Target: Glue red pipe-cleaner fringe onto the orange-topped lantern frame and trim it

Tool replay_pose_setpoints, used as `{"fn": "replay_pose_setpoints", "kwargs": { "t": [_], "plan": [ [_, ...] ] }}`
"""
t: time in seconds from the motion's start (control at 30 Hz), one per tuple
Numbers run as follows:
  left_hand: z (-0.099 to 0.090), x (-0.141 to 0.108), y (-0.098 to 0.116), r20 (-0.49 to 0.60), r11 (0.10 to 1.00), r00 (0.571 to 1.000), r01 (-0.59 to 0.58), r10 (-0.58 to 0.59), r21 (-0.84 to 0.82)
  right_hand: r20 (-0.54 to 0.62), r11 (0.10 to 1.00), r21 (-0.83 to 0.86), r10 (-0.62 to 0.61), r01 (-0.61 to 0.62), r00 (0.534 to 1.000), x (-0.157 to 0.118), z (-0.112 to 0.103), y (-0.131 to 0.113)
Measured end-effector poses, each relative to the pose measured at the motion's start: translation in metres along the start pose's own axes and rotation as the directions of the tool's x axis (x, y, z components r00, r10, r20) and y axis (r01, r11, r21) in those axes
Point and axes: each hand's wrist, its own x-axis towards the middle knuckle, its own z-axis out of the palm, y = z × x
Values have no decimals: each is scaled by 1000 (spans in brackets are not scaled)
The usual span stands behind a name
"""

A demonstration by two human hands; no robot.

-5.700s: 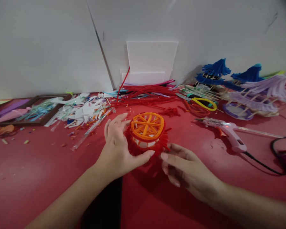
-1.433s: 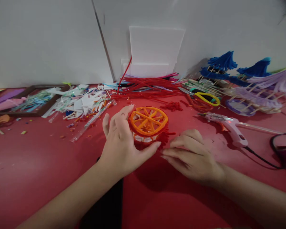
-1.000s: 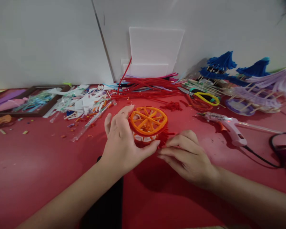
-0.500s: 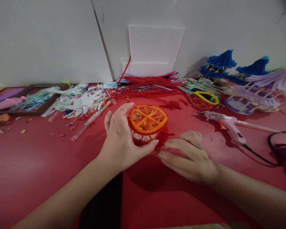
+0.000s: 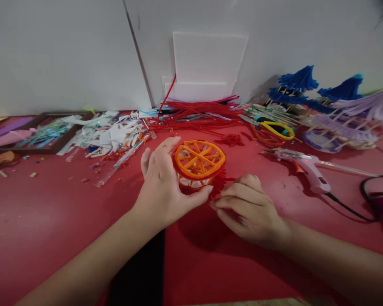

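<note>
My left hand (image 5: 166,182) grips a small round model made of pipe cleaners (image 5: 199,159), its fingers at the far left side and its thumb along the near side. The model's top is an orange spoked wheel edged in red, and white parts show below it. A fringe of short red pipe cleaners (image 5: 221,180) sticks out on its right. At that fringe's near end, my right hand (image 5: 249,208) has its fingers pinched together. What lies between those fingertips is too small to make out.
A pink hot glue gun (image 5: 303,165) with its cord lies to the right. Behind are yellow-handled pliers (image 5: 277,128), red pipe cleaners (image 5: 198,111) and blue-roofed models (image 5: 298,80). White scraps (image 5: 115,131) and a dark-framed tray (image 5: 55,146) lie at the left.
The right hand's fingers have drawn closer together and the hand has shifted slightly left. My left hand and the model hold nearly the same place.
</note>
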Motion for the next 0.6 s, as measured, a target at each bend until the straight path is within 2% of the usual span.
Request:
{"fn": "replay_pose_setpoints", "kwargs": {
  "t": [0.3, 0.6],
  "plan": [
    [0, 1, 1, 0, 1000, 1000, -3, 3, -19, -15, 967, -216, -139, 133, 990, 0, -6, -2],
    [1, 0, -1, 17, 1000, 1000, 7, -7, -11, -7, 999, -46, 18, -18, 1000, -1, -1, -1]
  ]
}}
